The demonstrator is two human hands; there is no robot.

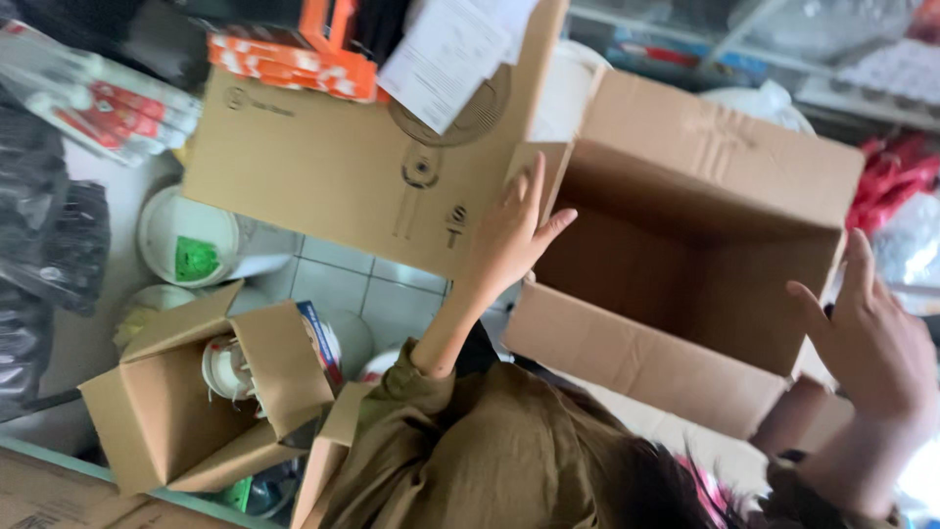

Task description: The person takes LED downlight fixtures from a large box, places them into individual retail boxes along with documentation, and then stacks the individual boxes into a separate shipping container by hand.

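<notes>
One large open brown cardboard box sits in front of me, cavity showing nothing inside. My left hand — fingers spread, flat against its left flap, gripping nothing. My right hand — open, touching the right wall. Beside it: one small open brown carton, two white plastic tubs.

Single head view, close, steeply down, seemingly rotated, over open carton.

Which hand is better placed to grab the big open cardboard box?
Probably the left hand: its fingers lie on a corner flap of the open box. The right hand is spread beside the right wall, seemingly not touching.
</notes>
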